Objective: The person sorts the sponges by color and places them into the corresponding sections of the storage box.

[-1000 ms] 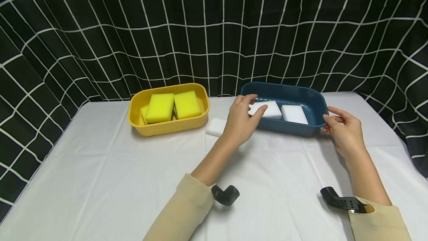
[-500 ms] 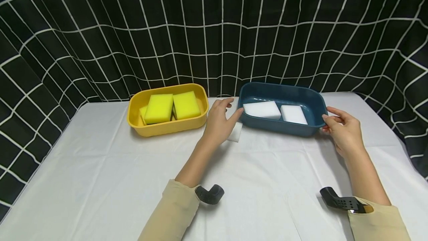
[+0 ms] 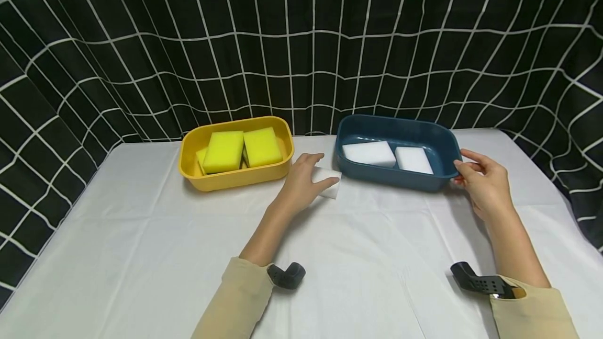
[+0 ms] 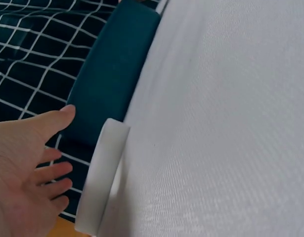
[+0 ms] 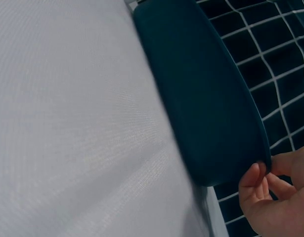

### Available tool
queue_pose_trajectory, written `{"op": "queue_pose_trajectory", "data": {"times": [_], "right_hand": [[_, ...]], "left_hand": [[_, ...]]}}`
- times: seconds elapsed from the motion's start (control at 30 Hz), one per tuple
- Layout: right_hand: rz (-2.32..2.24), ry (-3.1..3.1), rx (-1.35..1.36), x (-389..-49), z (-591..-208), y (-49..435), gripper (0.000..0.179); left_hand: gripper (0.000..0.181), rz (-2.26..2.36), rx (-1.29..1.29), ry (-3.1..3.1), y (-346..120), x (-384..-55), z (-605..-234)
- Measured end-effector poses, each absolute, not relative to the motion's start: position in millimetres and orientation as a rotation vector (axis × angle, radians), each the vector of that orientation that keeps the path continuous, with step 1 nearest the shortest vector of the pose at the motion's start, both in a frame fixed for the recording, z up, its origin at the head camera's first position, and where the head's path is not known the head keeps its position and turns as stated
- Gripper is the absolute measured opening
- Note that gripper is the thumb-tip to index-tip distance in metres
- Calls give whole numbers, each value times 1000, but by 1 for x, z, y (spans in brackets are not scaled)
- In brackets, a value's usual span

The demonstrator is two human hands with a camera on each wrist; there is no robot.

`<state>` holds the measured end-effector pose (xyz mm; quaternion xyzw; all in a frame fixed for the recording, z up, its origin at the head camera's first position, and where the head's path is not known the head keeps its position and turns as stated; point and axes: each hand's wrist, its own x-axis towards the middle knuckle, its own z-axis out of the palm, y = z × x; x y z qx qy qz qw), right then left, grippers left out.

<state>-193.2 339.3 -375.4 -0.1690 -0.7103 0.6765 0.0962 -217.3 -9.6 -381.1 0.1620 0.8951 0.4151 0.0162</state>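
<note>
My left hand [image 3: 301, 184] hovers beside a white sponge [image 3: 333, 189] lying on the table between two bins, with thumb and fingers spread. In the left wrist view, a gap shows between the fingers and that sponge [image 4: 101, 180]. At the right, my right hand [image 3: 487, 182] pinches the end rim of the blue bin [image 3: 391, 176] between thumb and fingers; the right wrist view shows this hold on the bin [image 5: 201, 98] too. Inside the blue bin lie two more white sponges, one to the left [image 3: 369, 154] and one to the right [image 3: 413, 160].
Left of the blue bin stands a yellow bin [image 3: 235, 178] with several yellow sponges [image 3: 224, 151] piled in it. A white cloth [image 3: 367, 255] covers the table. Behind the bins hangs a black curtain [image 3: 311, 56] with a white grid.
My left hand has moved left from over the blue bin, then lower toward the white sponge on the table. The right hand keeps its hold on the rim.
</note>
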Motion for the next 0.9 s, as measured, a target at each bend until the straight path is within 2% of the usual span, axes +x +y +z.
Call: {"op": "queue_pose_trajectory", "data": {"times": [0.47, 0.9], "right_hand": [[1995, -2122, -485, -193, -375, 340, 62], [1975, -2131, -489, -193, -375, 340, 62]], "left_hand": [[73, 1141, 613, 2782, -17, -225, -399], [66, 1013, 573, 2826, -19, -220, -396]]}}
